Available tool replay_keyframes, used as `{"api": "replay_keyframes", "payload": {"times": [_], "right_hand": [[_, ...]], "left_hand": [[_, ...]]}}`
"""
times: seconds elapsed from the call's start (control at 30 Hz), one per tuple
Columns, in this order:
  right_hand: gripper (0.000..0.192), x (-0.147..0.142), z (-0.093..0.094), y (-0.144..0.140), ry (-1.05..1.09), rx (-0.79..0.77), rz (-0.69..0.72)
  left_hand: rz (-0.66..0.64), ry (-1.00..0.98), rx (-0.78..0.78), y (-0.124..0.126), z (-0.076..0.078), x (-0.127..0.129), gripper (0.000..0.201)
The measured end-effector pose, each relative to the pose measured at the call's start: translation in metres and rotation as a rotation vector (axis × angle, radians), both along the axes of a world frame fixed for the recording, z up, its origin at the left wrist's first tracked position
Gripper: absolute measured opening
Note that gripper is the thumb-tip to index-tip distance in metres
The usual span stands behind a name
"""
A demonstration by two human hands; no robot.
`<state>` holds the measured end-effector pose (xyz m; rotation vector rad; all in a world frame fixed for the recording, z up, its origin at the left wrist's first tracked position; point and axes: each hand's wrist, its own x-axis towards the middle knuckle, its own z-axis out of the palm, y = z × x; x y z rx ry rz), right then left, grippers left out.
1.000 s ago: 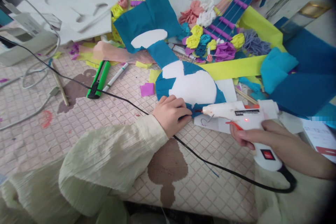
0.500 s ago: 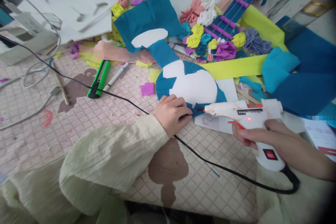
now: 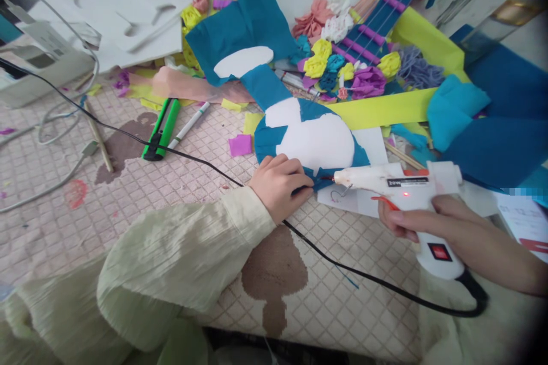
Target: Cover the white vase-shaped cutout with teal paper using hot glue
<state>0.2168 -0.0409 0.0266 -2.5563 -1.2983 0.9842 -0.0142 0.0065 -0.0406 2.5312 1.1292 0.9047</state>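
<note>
A guitar-shaped white cutout lies on the table, its edges wrapped in blue crepe paper. At the near edge of its rounded body, my left hand has its fingers curled together on a fold of that paper. My right hand grips a white hot glue gun with a red trigger and a lit red light. The gun's nozzle points left and meets the blue fold just beside my left fingertips. White paper lies partly under the gun and the cutout.
A black cord crosses the table beneath my left wrist. Left of the cutout lie a green utility knife and a marker. Behind are crepe flowers, a decorated paper guitar and blue sheets.
</note>
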Motion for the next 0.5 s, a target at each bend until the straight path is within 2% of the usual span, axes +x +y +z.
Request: {"api": "replay_keyframes", "payload": {"times": [0.33, 0.5], "right_hand": [[0.048, 0.0006, 0.0024, -0.0017, -0.039, 0.024, -0.005], [0.049, 0.0099, 0.0001, -0.0057, -0.012, 0.031, -0.055]], "left_hand": [[0.002, 0.002, -0.002, 0.0001, 0.0003, 0.0006, 0.015], [0.013, -0.023, -0.016, 0.0, 0.0007, 0.0006, 0.012]]}}
